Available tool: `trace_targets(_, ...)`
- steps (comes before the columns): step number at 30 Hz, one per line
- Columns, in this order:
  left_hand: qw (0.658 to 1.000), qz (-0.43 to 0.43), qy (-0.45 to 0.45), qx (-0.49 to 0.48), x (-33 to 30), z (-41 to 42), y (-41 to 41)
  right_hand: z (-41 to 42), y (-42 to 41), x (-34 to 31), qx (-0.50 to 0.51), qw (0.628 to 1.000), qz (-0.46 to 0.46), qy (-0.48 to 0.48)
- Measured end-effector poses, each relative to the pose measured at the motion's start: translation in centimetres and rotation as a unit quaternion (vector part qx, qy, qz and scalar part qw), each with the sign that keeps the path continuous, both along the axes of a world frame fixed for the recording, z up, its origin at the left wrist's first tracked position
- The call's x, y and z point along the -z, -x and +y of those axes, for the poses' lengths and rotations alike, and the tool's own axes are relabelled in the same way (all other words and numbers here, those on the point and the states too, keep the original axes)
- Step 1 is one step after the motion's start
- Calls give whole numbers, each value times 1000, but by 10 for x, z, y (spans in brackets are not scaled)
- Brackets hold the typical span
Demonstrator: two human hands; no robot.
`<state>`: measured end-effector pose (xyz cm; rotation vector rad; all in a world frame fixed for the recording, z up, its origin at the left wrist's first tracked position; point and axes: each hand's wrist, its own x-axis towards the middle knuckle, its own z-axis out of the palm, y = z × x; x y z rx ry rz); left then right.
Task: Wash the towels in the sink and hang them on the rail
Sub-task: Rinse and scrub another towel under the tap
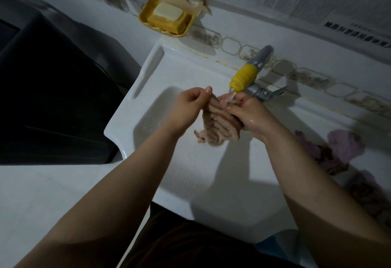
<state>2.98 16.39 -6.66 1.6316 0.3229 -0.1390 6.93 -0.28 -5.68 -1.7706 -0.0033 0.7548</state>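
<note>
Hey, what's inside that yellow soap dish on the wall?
The yellow soap dish holds two soap bars: a pale bar on top of an orange-yellow bar. The dish's floor beneath them is covered.

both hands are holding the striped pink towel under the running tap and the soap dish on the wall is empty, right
Not quite. The yellow plastic soap dish on the wall holds a pale bar of soap, as the head view shows. The rest stands: left hand and right hand hold the striped pink towel under the yellow-tipped grey tap.
</note>
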Motion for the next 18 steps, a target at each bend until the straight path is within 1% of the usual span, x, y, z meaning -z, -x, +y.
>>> trace_targets(3,999,-18,-9,-30,-10,1,-7,-12,-2,-3,-75,997,4,30)
trace_targets(4,999,-14,-16,-50,-12,-1,-9,-15,-2,-3,-82,996,14,26)
trace_targets(5,997,-8,-17,-71,-12,-2,-11,-15,-2,-3,-62,998,27,5)
trace_targets(6,996,2,-17,-88,-12,-6,-12,-13,-1,-2,-9,999,44,-18)
trace_targets(7,994,22,-17,-104,-11,-12,-13,-9,0,0,65,996,55,-37)
trace_targets(8,991,51,-11,-121,-11,-19,-13,-2,1,2,146,987,51,-34)
trace_targets(9,986,89,3,-139,-10,-27,-15,9,3,2,208,978,22,0)
trace_targets(10,978,132,25,-158,-9,-33,-16,20,9,2,238,969,-26,53)
trace_targets(11,968,170,56,-173,-10,-39,-17,33,16,0,232,964,-88,99)
trace_targets(13,959,203,103,-170,-9,-46,-16,52,27,-4,144,957,-190,167)
trace_targets(14,960,210,110,-150,-8,-49,-15,55,26,-6,119,953,-205,190)
trace_targets(15,960,214,116,-135,-8,-53,-13,55,19,-8,127,950,-200,205)
trace_targets(16,962,215,114,-122,-7,-56,-13,52,9,-8,149,950,-172,213)
trace_targets(18,966,218,82,-112,-6,-61,-15,46,-3,-8,189,946,-145,220)
